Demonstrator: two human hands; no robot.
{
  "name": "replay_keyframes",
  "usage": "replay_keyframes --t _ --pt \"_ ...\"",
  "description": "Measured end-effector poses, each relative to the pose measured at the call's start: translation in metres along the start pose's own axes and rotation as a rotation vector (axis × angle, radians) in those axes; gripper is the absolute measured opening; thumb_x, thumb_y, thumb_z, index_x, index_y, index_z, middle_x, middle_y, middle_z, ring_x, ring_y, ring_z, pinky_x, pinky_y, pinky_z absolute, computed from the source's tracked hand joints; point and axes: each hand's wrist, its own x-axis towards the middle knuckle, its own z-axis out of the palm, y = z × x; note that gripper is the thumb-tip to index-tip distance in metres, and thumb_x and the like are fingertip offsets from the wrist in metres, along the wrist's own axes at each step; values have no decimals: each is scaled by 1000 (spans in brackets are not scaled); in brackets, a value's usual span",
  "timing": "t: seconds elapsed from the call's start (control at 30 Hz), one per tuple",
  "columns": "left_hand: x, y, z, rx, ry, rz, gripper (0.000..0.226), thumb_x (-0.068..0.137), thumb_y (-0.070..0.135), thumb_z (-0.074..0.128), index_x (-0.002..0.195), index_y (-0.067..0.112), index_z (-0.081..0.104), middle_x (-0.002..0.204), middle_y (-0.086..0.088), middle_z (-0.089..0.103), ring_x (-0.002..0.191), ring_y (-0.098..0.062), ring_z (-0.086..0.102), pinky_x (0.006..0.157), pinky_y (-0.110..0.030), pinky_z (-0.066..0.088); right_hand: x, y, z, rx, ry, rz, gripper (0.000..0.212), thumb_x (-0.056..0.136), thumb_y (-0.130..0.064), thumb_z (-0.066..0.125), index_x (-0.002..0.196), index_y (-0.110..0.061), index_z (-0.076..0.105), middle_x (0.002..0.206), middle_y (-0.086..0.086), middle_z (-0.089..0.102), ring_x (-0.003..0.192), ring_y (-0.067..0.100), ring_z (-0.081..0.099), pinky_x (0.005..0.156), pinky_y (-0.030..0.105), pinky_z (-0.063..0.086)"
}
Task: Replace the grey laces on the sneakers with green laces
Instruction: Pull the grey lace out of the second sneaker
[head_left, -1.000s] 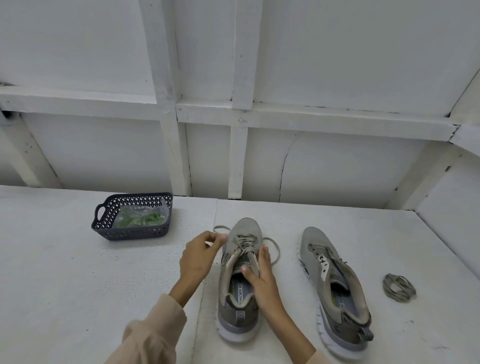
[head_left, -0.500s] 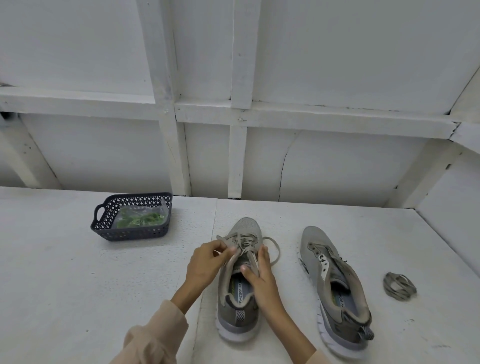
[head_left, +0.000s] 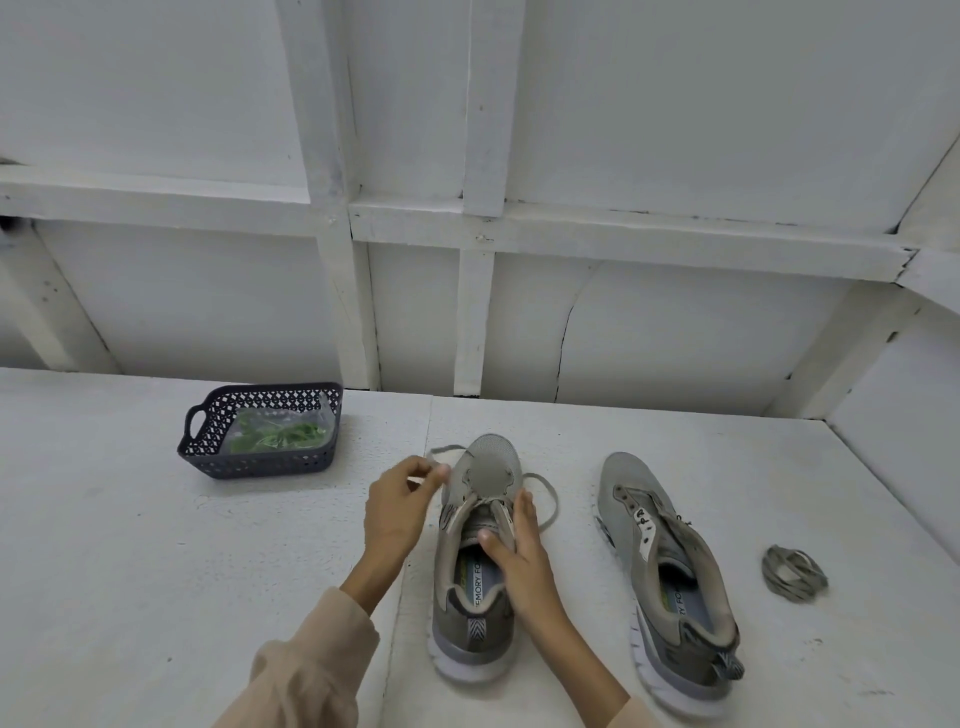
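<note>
White tabletop (head_left: 156, 571) holds the sneaker (head_left: 491, 462): your left hand (head_left: 400, 499) pinches its grey lace (head_left: 555, 500), your right hand (head_left: 519, 556) grips its side. Unlacing looks underway; next, draw the lace clear of the eyelets.

There is only one view, from a wide-angle camera on the person's head. It faces forward and down across the white table (head_left: 130, 571) to the panelled wall (head_left: 675, 130). It is near: the left hand (head_left: 395, 509) and right hand (head_left: 519, 556) sit in the lower middle.
</note>
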Motion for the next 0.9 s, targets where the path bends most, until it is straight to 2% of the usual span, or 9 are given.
replay_keyframes --t 0.07,0.13,0.2,0.27,0.37,0.53,0.67,0.77,0.9 --pt "3 5 -4 -126 165 -50 19 91 36 65 77 24 64 78 7 67 66 -15 59 72 -44 51 -2 1 -2 11 8 -6 78 96 -24 58 154 -17 7 161 -7 1 148 7 -3 121 27 3" --pt "6 7 -9 -230 252 -81 15 94 31 62 83 21 62 86 -1 66 67 -20 59 63 -40 51 -10 -1 -5 77 106 -39 72 91 -30 65 151 -19 27 156 -12 23 145 6 19 116 20 23" --pt "8 0 -12 -330 202 -128 15 94 28 63 94 13 63 97 -11 67 69 -20 61 57 -32 52 -20 -6 -8 133 267 -128 49 84 -42 71 126 -22 56 128 -21 51 123 1 47 91 8 41" --pt "3 -2 -10 -433 75 -209 31 94 28 63 115 5 61 107 -15 67 80 -21 67 64 -29 58 -21 -7 -10 113 342 -182 39 78 -58 63 99 -25 64 101 -19 59 101 3 57 80 15 44" --pt "-14 -6 1 -393 -88 -240 53 93 29 64 139 9 46 126 -7 60 109 -22 63 90 -34 54 -2 -6 -16 65 294 -119 19 91 -41 56 87 -25 65 93 -8 63 93 8 58 82 26 45" --pt "-43 -6 22 -157 -258 -5 22 91 31 65 113 36 60 112 16 67 106 3 61 90 -14 45 26 -27 -34 -77 46 -175 31 98 0 47 109 -21 67 109 -10 63 104 -4 56 87 8 41" --pt "-42 -17 26 -32 -235 55 34 98 20 56 132 17 56 133 6 58 124 -11 52 102 -23 39 38 -36 -45 -179 25 -149 19 88 -4 65 92 -19 75 90 -4 72 77 2 63 72 13 48" --pt "-43 -14 24 -14 -241 51 28 99 19 53 127 19 56 125 14 57 117 -7 53 95 -13 38 42 -44 -52 -214 -11 -82 8 83 -12 73 78 -19 76 69 -6 70 63 6 62 65 25 53" --pt "-42 -17 27 -1 -222 50 36 99 24 53 135 15 54 132 -3 60 124 -19 53 107 -38 40 47 -49 -56 -349 -55 -33 9 80 -15 75 71 -16 74 66 0 70 64 15 66 66 31 58"
